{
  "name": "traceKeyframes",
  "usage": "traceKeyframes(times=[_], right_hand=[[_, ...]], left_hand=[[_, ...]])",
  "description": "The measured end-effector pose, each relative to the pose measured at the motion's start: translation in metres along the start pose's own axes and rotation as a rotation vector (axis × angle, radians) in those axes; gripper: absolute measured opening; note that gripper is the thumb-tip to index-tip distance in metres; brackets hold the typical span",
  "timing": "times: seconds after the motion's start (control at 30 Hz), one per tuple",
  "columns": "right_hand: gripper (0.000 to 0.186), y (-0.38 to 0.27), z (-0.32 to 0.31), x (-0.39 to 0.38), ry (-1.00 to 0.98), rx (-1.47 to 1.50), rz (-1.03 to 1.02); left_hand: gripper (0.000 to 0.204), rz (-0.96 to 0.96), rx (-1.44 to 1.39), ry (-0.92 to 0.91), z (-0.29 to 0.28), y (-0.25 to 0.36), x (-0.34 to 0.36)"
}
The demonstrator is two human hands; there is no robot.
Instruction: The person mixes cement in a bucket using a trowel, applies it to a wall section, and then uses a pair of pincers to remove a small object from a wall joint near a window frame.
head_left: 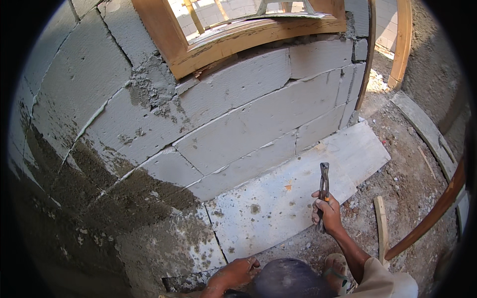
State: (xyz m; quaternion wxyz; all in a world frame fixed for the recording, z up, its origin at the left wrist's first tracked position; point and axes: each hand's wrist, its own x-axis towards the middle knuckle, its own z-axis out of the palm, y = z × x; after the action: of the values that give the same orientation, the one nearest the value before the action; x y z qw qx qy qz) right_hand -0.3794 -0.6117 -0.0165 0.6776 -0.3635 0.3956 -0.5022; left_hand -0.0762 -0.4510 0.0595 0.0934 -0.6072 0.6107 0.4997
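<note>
Now right hand, fingers gripping pincers lower right; left hand flat on slab, fingers open. Likely mid-reposition; next needs aiming jaws.

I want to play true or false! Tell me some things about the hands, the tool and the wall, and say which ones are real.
1. The right hand holds metal pincers. True.
2. The pincers point down into the dirt. False: the head points up, away from the person.
3. The left hand rests low by the foot of the block wall. True.
4. The left hand holds a trowel. False: no tool shows in it.
5. A wooden window frame sits on top of the wall. True.
6. The wall is red brick. False: it is grey blocks, with dark mortar smeared on the lower left.
</note>
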Motion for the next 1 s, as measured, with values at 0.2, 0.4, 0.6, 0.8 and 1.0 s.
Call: traceKeyframes(times=[0.2,0.4,0.6,0.8,1.0], right_hand=[[0.036,-0.033,0.165,0.075,-0.36,0.187,-0.138],[0.054,-0.077,0.278,0.106,-0.448,0.452,-0.488],[0.053,-0.115,0.333,0.101,-0.386,0.952,-0.734],[0.055,-0.123,0.33,0.103,-0.685,0.803,-0.105],[0.055,-0.116,0.333,0.106,-0.687,0.704,-0.185]], left_hand=[[0.039,-0.043,0.042,0.042,-0.001,0.006,-0.017],[0.042,-0.224,-0.032,0.031,0.001,-0.007,-0.021],[0.042,-0.219,-0.009,0.047,0.001,-0.022,0.0],[0.043,-0.218,-0.08,0.061,0.005,-0.037,0.01],[0.044,-0.208,-0.031,0.078,0.003,-0.033,0.016]])
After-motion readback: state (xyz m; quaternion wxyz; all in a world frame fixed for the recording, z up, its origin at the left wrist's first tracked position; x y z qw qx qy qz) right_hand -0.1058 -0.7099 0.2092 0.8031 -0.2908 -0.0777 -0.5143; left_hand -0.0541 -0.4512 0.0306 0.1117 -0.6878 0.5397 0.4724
